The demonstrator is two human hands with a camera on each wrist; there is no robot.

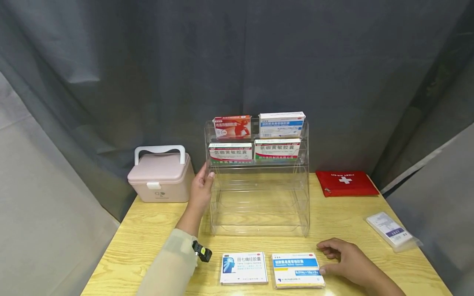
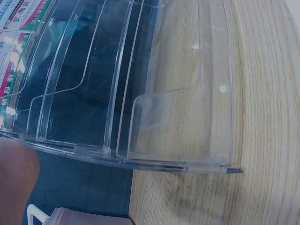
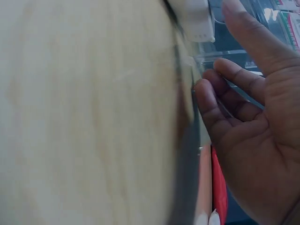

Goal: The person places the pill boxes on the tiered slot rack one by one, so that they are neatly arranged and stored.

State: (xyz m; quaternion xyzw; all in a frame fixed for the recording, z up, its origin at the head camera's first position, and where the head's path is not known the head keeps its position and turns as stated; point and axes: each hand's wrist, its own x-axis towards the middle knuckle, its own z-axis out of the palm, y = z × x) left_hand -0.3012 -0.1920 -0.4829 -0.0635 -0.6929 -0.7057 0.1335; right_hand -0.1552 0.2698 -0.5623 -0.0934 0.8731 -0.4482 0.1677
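Our left hand grips the left side of the clear rack, thumb toward the front, which should keep it from sliding. Our right hand is relaxed, its fingers loosely bent and nothing in its grasp; the thumb is at the right edge of the blue-striped box, though we cannot tell whether it touches. That box lies flat on the surface, in front of the rack and just beside the white box to its left. We judge the step in hand to be taking up the blue-striped box. To do it well, we would get a fingertip under its right edge, then pinch it by the top and bottom faces, without squeezing hard, since thin card may dent. We should lift straight up so that it does not nudge its neighbour. The 4 cartons in the rack's upper 2 tiers have their printed sides forward, so a steady left hand matters: a knock could tip them.
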